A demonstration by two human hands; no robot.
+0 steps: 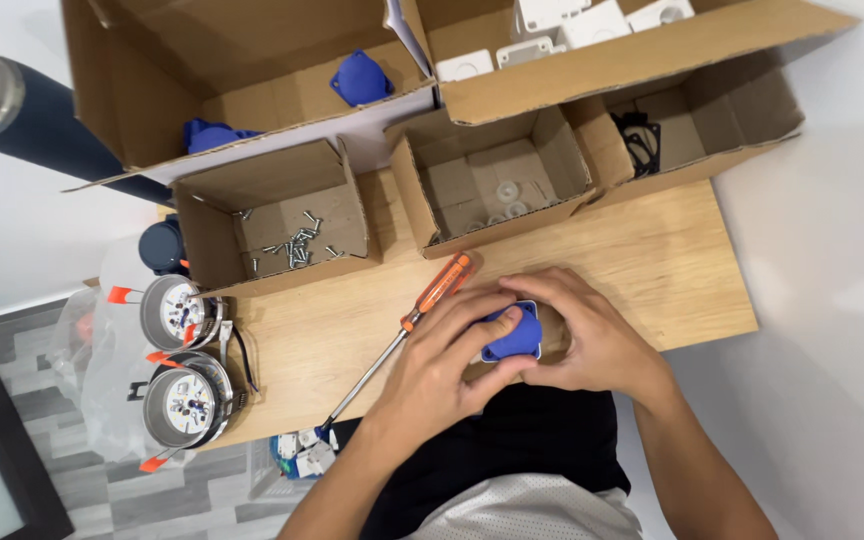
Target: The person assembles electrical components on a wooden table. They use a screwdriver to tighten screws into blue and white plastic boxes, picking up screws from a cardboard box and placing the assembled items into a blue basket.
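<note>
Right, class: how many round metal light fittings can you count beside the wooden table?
2. One round metal light fitting sits at the table's left edge; the second lies just below it. More may be hidden under the clear plastic bag.

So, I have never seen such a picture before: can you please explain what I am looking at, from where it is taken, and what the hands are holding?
There is no machine here, only a person working with two bare hands. The one picture comes from a camera worn on the person's head, looking straight down, so the arms enter from the bottom edge.

The left hand and the right hand together hold a small blue plastic part over a wooden table. An orange-handled screwdriver lies on the table just beside the left hand.

Behind the hands stand open cardboard boxes: one holds loose screws, one holds small white round parts, and others hold more blue parts, white parts and something black. At the left edge sit two round metal fittings with orange clips.
</note>
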